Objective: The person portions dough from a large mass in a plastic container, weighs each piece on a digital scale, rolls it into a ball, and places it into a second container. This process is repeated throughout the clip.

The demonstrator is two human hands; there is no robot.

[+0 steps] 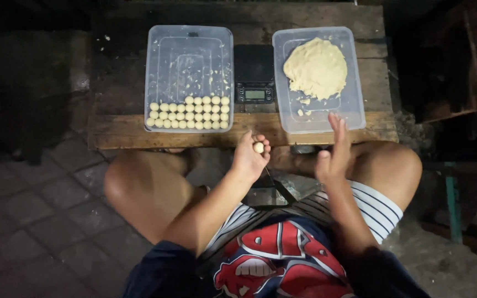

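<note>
My left hand (249, 156) holds a small pale dough ball (258, 147) in its fingertips, just in front of the low wooden table (122, 132). My right hand (333, 149) is raised with fingers apart and holds nothing, near the front edge of the right clear plastic tray (354, 105). That tray holds a flat mass of pale dough (316, 67) and a few crumbs. The left clear tray (155, 60) carries several rolled dough balls (190, 112) in rows along its near edge.
A small black digital scale (254, 72) stands between the two trays. My bare knees flank the table's front, over a dark paved floor. Wooden boards and a teal post (452, 201) stand at the right.
</note>
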